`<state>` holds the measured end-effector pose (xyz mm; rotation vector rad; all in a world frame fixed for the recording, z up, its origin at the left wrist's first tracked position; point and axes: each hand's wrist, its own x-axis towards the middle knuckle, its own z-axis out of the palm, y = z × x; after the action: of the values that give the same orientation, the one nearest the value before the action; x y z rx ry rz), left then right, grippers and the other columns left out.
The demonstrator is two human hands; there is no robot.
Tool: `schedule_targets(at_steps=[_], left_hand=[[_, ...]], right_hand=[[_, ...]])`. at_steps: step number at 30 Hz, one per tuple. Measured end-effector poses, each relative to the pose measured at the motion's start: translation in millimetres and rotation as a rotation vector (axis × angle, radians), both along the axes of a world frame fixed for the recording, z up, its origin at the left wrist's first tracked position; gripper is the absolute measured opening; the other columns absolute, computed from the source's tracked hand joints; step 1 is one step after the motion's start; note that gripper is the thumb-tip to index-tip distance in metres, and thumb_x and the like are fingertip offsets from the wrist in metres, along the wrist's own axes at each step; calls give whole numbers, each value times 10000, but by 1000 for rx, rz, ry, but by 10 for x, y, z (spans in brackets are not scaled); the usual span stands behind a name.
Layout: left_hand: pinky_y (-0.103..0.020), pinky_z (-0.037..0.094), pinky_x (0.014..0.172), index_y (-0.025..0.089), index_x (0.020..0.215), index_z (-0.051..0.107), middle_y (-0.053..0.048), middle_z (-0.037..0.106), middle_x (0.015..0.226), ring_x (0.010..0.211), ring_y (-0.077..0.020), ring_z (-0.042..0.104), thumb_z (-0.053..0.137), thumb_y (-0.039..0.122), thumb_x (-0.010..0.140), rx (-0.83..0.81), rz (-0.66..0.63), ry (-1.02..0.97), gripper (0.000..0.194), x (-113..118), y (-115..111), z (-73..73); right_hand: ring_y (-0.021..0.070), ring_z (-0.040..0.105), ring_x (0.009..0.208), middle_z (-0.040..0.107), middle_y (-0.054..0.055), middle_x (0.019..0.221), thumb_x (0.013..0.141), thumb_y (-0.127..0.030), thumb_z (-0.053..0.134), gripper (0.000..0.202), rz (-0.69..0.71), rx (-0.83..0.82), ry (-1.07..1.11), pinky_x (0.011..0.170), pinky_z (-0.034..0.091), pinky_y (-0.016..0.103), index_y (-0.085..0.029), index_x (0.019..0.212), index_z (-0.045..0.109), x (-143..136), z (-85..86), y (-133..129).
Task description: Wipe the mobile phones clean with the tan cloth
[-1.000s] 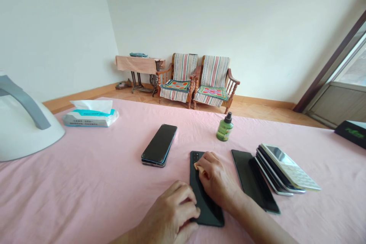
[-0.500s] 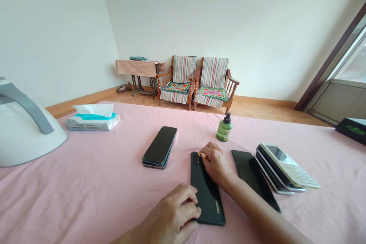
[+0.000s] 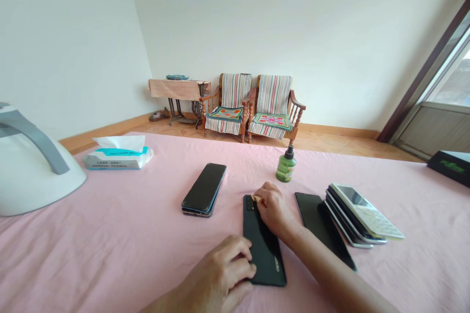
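A dark smartphone (image 3: 262, 249) lies back side up on the pink cloth, its camera block at the far end. My left hand (image 3: 223, 271) holds the phone's left edge near the lower end, with fingers curled onto it. At the far end, my right hand (image 3: 273, 208) pinches a small yellowish cloth (image 3: 256, 198) against the phone beside the camera block. Most of that cloth is hidden by the fingers. Just beyond the right hand stands a green spray bottle (image 3: 286, 167) with a black top.
Left of the phone lies a small phone stack (image 3: 205, 188). To the right are a black phone (image 3: 312, 205) and a taller stack of devices (image 3: 367, 210). A tissue pack (image 3: 117, 158), a white-and-grey appliance (image 3: 36, 171) and a black box (image 3: 450, 166) stand farther out.
The camera view has shifted slightly. Both hands keep almost the same places on the phone, and the cloth stays beside the camera block.
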<state>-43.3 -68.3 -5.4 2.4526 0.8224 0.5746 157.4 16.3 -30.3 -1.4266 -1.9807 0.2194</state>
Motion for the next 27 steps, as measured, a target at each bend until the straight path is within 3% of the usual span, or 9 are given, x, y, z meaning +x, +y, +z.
schedule_targets(at_steps=[9,16,27], left_hand=[[-246,472,989,192,959,675,-49,605,1096,1128,-193,576,630,-19,802,10,-38,-36,267,2,10,29],[-264,476,992,198,951,672,-49,604,1067,1128,-198,574,631,-4,809,23,-44,-54,249,0,18,4],[-255,480,976,206,962,670,-46,601,1078,1108,-192,577,617,13,822,22,-30,-66,244,-2,-2,10]], right_hand=[[169,566,771,589,38,818,766,29,491,263,94,10,19,708,436,265,-180,787,648,12,-41,-444],[187,541,749,554,52,754,771,19,473,241,-93,13,6,698,408,280,-159,707,622,-8,-7,-33],[169,538,760,567,45,777,790,49,471,269,-16,7,-16,708,398,260,-159,731,632,-130,20,84]])
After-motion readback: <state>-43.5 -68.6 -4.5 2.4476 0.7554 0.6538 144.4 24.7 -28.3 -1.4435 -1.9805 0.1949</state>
